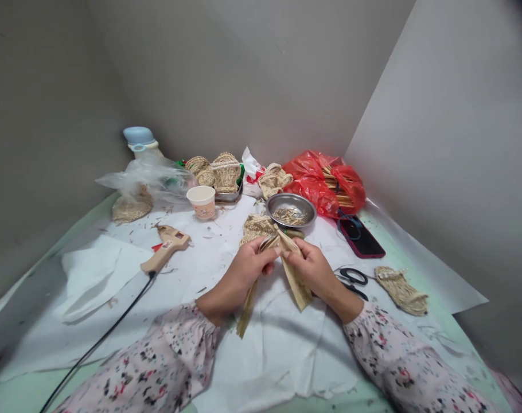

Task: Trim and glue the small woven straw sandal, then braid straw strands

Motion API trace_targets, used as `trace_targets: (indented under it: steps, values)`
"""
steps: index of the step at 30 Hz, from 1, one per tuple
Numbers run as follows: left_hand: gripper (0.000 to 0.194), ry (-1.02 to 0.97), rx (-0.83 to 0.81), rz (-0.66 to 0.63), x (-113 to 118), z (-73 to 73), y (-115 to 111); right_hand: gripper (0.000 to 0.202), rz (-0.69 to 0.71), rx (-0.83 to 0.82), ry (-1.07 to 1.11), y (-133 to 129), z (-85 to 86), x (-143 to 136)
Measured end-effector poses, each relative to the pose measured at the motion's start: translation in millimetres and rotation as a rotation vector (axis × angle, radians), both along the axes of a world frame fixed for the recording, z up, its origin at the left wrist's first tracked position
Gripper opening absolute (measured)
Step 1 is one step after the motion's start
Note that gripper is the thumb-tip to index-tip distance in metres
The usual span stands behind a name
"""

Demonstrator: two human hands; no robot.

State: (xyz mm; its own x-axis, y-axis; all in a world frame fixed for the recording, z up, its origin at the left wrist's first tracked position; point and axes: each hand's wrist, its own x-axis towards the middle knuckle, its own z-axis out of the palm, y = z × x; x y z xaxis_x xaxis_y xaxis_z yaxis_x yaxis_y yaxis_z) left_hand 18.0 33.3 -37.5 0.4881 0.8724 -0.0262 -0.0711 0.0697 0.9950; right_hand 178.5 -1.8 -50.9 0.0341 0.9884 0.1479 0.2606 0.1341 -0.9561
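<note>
Both hands meet at centre of the table, over white paper sheets (pixel 261 350). Left hand (pixel 244 269) is closed, thumb & fingers pinched on the top of dried husk strips (pixel 249 307); one strip hangs down below the hand toward the person, its tip resting near the paper. Right hand (pixel 315 267) is closed too, fingers pinching another wide husk strip (pixel 297 284) that slants down & to the right under the palm. The two bunches touch at the top, btw the thumbs, forming an upside-down V. Just behind the hands lies a small woven piece (pixel 256 226), partly hidden by the fingers. Beyond it sits a metal bowl (pixel 291 209) w/ short straw bits inside. Right of the hands: black scissors (pixel 353 281) on the paper, a dark phone (pixel 362 238) w/ red edge, and a woven straw sandal (pixel 402 289) nearer the table edge. A red plastic bag (pixel 312 180) w/ sticks stands at the back. Left side: a glue gun (pixel 166 246) w/ black cord lying on the paper, a paper cup (pixel 202 201), a clear plastic bag (pixel 147 178) over a bottle w/ blue cap (pixel 139 136), and small woven baskets (pixel 220 171) at the rear. Both sleeves are pale w/ a floral print.
</note>
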Motion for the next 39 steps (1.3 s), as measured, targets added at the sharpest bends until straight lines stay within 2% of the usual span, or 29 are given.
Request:
trace_targets:
  steps: [8,22,29,32,35,39]
  values:
    - [0.025,0.163,0.049,0.069,3,1.0,-4,0.011,-0.022,0.033,-0.044,1,-5.4,0]
    - [0.030,0.214,0.142,0.089,4,-8.2,-2,0.006,-0.095,0.073,-0.080,-4,-1.5,-5]
    - [0.025,0.265,0.148,0.102,7,-4.7,-7,0.006,-0.105,0.087,-0.060,-2,-4.4,-3]
    - [0.023,0.313,0.186,0.120,7,-3.5,-11,0.006,-0.095,0.099,-0.059,-2,-3.6,-4]
    - [0.023,0.333,0.239,0.143,7,-4.3,-11,0.015,-0.063,0.112,-0.063,-1,-3.4,-5]
    - [0.021,0.376,0.287,0.188,6,-4.6,-10,0.010,-0.089,0.098,-0.126,-1,-4.9,-5]
